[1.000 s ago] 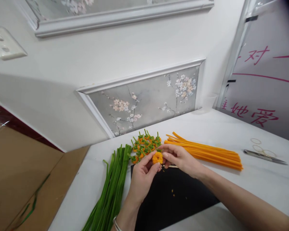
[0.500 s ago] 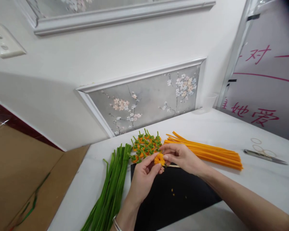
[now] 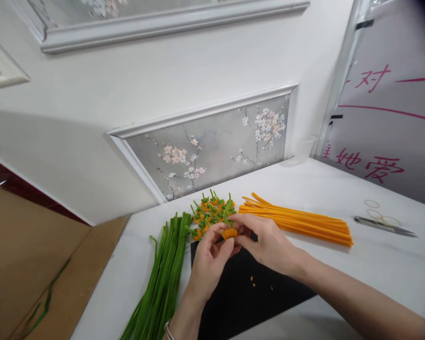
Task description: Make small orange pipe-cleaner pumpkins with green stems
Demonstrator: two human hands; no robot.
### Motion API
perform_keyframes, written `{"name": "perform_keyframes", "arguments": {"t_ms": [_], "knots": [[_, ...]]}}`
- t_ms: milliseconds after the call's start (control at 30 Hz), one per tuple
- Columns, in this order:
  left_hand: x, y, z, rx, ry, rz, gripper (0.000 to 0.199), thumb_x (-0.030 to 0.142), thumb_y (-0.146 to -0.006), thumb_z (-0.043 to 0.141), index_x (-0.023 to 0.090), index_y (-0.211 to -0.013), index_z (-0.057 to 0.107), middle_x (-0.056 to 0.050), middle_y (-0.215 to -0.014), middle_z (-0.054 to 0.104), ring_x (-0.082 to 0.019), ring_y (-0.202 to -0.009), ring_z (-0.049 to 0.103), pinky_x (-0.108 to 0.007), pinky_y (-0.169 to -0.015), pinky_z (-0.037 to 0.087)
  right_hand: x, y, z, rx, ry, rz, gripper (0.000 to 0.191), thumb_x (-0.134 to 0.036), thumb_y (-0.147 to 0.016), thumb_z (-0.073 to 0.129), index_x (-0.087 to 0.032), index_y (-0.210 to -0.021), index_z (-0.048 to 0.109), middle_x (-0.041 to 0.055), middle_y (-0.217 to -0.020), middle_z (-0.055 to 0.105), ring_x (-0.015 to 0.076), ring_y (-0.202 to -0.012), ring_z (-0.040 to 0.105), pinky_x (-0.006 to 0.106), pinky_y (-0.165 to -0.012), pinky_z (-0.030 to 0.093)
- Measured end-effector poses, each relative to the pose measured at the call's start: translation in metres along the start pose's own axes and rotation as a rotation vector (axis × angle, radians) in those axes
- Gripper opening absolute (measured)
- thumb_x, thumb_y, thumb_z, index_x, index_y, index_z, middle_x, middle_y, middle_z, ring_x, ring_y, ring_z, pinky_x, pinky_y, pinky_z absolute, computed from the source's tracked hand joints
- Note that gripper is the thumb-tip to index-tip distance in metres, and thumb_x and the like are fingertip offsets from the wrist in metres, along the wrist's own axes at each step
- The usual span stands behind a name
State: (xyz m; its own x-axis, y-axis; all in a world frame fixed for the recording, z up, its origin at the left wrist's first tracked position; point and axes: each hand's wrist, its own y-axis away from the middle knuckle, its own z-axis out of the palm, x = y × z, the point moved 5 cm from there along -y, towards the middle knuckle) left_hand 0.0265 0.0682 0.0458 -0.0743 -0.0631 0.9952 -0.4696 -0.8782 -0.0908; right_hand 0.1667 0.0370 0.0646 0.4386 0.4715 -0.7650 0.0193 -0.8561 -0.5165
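Note:
Above the black mat (image 3: 258,302), my left hand (image 3: 205,269) and my right hand (image 3: 269,243) pinch one small orange pipe-cleaner flower (image 3: 229,233) between them. Its fuzzy orange part faces down and its green stem rises at the top. Thumb and fingers of both hands touch it; some fingertips are hidden behind it. Just beyond the hands lies a cluster of similar orange and green pieces (image 3: 212,208). A bundle of green pipe cleaners (image 3: 166,269) rests left of my left hand. Orange pipe cleaners (image 3: 301,224) lie beyond my right forearm.
Slim pointed metal tweezers or scissors (image 3: 386,226) lie at the right beside thin rings (image 3: 371,203). A translucent cup (image 3: 303,148) stands in the back corner. Wall panels border the white table (image 3: 375,278). Cardboard (image 3: 38,236) is at the left. Tiny orange scraps (image 3: 252,282) dot the mat.
The flower has been tipped over in my fingers: its round orange face pointed at me before, and now its side and green stem show. The view has shifted slightly.

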Motion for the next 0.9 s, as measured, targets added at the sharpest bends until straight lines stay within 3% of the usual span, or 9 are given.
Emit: {"name": "perform_keyframes", "arguments": {"t_ms": [100,333,767,900], "knots": [[-0.0022,-0.0014,-0.0036,0.058,-0.057,-0.025,0.025,0.036,-0.081,0.067,0.020,-0.099,0.062,-0.004,-0.097,0.068,-0.017,-0.082,0.068,-0.030,-0.073,0.060,-0.0015,0.0011,0.0020,-0.018,0.023,-0.022,0.035,-0.011,-0.080,0.059,-0.023,-0.113,0.063,0.0038,-0.092,0.069,0.0189,-0.083,0.064,0.031,-0.078,0.051],[-0.0048,-0.0035,-0.0021,0.041,-0.066,-0.021,0.022,0.035,-0.083,0.064,0.019,-0.098,0.060,-0.001,-0.084,0.069,-0.013,-0.066,0.068,-0.024,-0.065,0.059,0.0009,-0.0009,0.0010,-0.078,-0.034,0.028,0.034,-0.009,-0.084,0.054,-0.025,-0.113,0.064,-0.0007,-0.085,0.072,0.0161,-0.078,0.066,0.028,-0.077,0.050],[-0.0054,-0.0035,-0.0017,0.085,-0.131,0.013,0.021,0.036,-0.082,0.065,0.018,-0.092,0.061,0.001,-0.078,0.065,-0.012,-0.061,0.066,-0.024,-0.061,0.058,0.0016,-0.0016,-0.0024,-0.088,-0.057,0.040,0.036,-0.012,-0.086,0.049,-0.024,-0.118,0.061,-0.0009,-0.082,0.073,0.0171,-0.075,0.068,0.030,-0.076,0.050],[-0.0037,-0.0030,-0.0016,0.081,-0.154,0.060,0.018,0.035,-0.084,0.063,0.019,-0.091,0.063,0.001,-0.079,0.064,-0.013,-0.064,0.066,-0.024,-0.062,0.058,0.0085,-0.0023,-0.0001,-0.089,-0.163,0.112,0.034,-0.014,-0.083,0.053,-0.024,-0.114,0.062,-0.0006,-0.083,0.073,0.0172,-0.074,0.066,0.030,-0.074,0.050]]}}
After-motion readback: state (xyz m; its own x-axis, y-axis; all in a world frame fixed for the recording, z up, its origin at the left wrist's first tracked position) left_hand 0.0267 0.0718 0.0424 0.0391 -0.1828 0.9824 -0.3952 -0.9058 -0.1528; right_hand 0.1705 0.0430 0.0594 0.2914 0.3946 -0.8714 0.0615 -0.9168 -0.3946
